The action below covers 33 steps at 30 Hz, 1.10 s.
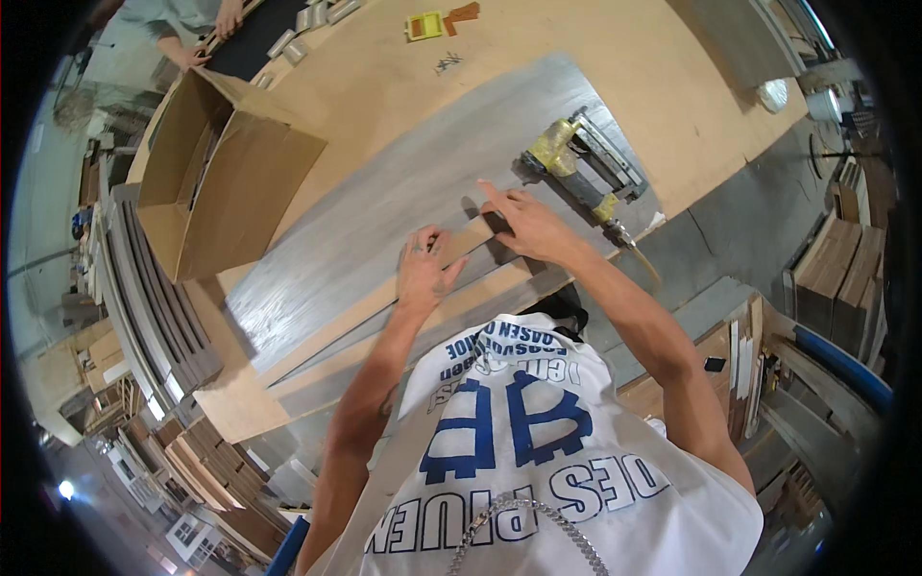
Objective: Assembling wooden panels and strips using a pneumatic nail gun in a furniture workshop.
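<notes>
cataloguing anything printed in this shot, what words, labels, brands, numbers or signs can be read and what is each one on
White shirt: large outlined lettering and solid blue letter-like shapes; readable in part, but I don't copy printed words.
Same shirt, lower front: smaller blue lettering, likewise not copied.
Nail gun: any marking is too small to read.
Tan strip between left hand and right hand: no lettering visible.

The long grey panel (423,168) shows a smooth, streaky wood-grain finish with a soft sheen; the narrow tan strip (468,239) looks like matt wood. The scuffed yellow-and-black nail gun (576,184) has bare metal parts. The open brown box (252,187) is matt cardboard, the printed white shirt (615,451) soft cloth, the silver neck chain (523,502) glossy metal.
</notes>
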### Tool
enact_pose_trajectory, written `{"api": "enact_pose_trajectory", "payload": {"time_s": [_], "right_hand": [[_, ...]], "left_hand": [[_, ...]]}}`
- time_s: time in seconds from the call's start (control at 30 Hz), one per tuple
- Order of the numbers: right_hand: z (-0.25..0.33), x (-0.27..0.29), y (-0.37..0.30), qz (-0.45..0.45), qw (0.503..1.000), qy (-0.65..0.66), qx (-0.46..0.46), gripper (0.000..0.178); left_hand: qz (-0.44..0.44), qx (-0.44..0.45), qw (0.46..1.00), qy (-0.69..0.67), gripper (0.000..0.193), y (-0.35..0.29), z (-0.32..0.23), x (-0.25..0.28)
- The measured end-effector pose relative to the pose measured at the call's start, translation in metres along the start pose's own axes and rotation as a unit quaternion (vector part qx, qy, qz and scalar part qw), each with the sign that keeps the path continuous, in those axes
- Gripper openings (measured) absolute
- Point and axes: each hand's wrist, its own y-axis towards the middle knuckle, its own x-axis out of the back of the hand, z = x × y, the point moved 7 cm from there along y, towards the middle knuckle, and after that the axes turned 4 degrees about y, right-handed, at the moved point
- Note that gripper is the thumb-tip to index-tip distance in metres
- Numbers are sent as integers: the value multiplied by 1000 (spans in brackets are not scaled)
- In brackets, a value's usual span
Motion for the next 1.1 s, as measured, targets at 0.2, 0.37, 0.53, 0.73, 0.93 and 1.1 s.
{"api": "enact_pose_trajectory", "payload": {"time_s": [0.2, 0.37, 0.53, 0.73, 0.93, 1.1], "right_hand": [[-2, -2, -2, 3, 999, -20, 25, 97], [-5, -3, -2, 9, 1000, -22, 14, 98], [3, -2, 2, 10, 999, -40, 26, 96], [9, -5, 4, 34, 995, -88, -9, 91], [25, 3, 7, 26, 994, -79, 66, 86], [25, 5, 7, 40, 995, -89, 37, 81]], "left_hand": [[-11, -19, 1000, 16, 50, 0, -3, -1], [3, -14, 1000, 2, 50, 1, -2, -1], [28, -10, 999, -12, 53, 1, 4, -4], [61, -17, 998, -29, 53, 1, 2, 0], [82, -34, 996, -5, 56, -3, 2, -6], [23, -32, 999, 22, 57, 0, -17, 0]]}}
